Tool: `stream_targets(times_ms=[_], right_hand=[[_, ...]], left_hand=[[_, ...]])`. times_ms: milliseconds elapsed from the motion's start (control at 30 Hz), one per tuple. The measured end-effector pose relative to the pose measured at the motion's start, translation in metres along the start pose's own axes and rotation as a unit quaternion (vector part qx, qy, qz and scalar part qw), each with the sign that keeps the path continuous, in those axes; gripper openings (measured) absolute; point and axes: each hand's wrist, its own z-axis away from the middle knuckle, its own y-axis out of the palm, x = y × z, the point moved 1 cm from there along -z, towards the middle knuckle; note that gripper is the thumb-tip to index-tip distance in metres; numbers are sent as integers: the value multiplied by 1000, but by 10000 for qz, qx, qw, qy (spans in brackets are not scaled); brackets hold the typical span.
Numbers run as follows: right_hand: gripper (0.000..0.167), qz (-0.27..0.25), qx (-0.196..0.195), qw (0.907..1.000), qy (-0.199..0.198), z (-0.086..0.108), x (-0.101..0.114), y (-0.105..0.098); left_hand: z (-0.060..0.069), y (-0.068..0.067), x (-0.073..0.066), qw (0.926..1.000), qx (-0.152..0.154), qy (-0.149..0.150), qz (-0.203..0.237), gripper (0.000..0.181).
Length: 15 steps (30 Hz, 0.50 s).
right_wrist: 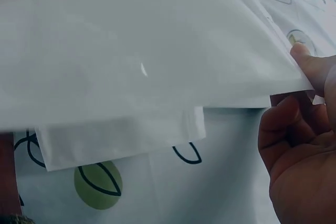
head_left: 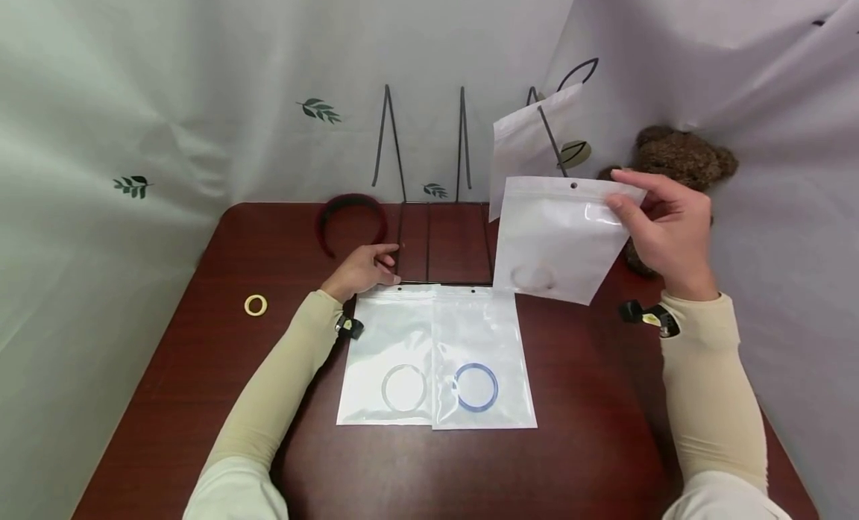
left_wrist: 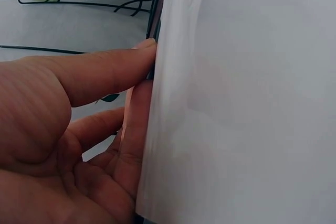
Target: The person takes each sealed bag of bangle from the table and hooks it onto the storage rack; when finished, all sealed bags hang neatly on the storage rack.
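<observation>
My right hand pinches the upper right corner of a white zip bag between thumb and fingers. A ring shape shows faintly low in that bag. The bag's punched hole is close to the tip of a hook on the black wire rack; whether the tip has entered it I cannot tell. Behind, another white bag hangs on the same hook. At the rack's front left corner, my left hand holds the wire frame, thumb against it in the left wrist view, beside a white bag.
Side by side before the rack lie a bag with a clear ring and one with a blue ring. A yellow ring and a dark red headband are at left. A brown teddy bear sits behind my right hand.
</observation>
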Motion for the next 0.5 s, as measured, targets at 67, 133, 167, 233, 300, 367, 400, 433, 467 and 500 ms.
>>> stream_targets(times_ms=[67,133,167,233,300,367,400,433,467,500], right_hand=[[29,-78,6,10000,42,-2,-4,3],[29,-190,6,9998,93,-5,-7,7],[29,-222,2,9997,101,-6,-9,9],[29,-295,-36,9995,92,-7,-13,12],[28,-327,-98,9994,74,-9,-16,15],[28,-337,-129,9993,69,-12,-19,19],[28,-359,-135,9992,76,-13,-20,21],[28,-378,-131,9992,80,-14,-21,23],[28,-403,-123,9991,79,-16,-23,25],[28,-420,-124,9990,75,-17,-25,27]], left_hand=[[1,-1,1,10000,-21,-17,18,76],[2,-2,3,10000,-41,-47,10,76],[3,-3,4,10000,-44,-68,11,76],[3,-3,5,9999,-43,-92,17,76],[4,-4,7,10000,-33,-92,5,76],[4,-5,8,10000,-36,-82,-19,75],[4,-6,9,10000,-49,-75,-34,75],[4,-6,9,10000,-49,-71,-39,75],[4,-6,10,10000,-42,-73,-42,75],[4,-6,10,10000,-29,-74,-48,76]])
